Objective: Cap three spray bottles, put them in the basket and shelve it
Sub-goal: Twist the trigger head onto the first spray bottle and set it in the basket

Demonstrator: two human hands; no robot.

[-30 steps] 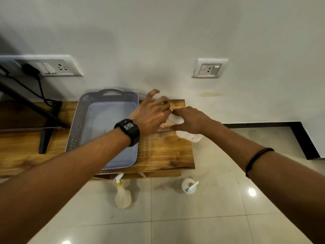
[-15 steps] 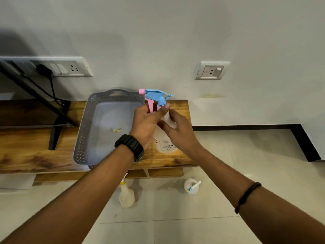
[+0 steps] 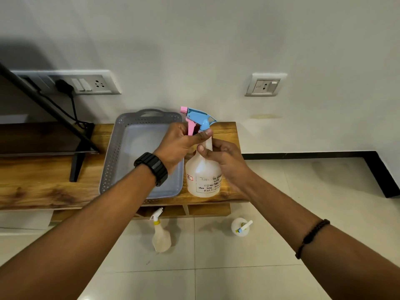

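— How far has this got?

— Early days, I'd say. The left hand (image 3: 176, 144) is closed round the blue and pink trigger head (image 3: 198, 120), and the right hand (image 3: 223, 156) grips the neck of the clear bottle (image 3: 202, 178), which stands on the wooden bench (image 3: 43, 185) just right of the grey basket (image 3: 112, 161).

— Is the head screwed down?

— It sits on the neck; whether it's tight I can't tell.

— And the basket?

— Nothing in it that I can make out. Two more bottles stand on the floor below and in front of the basket: a tall one (image 3: 161, 237) wearing a white sprayer, and a round one (image 3: 240, 227) to its right. Their caps I can't judge. So loading and shelving are all still to do.
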